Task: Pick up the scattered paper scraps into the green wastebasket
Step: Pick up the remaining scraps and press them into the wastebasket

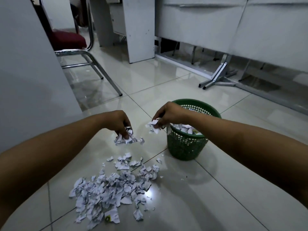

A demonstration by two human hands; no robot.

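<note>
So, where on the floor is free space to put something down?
Bare tiles lie right of the green wastebasket and between the chair and the left hand. It is crowded under both arms, where the paper scraps lie.

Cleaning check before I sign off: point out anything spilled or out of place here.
A big pile of torn scraps litters the tiled floor, beside the green basket. The left hand and right hand each hold a bunch. The basket stands upright, partly filled.

Open floor tile (225,189) right of the scrap pile (110,189) (green wastebasket (185,147) just beyond)
</note>
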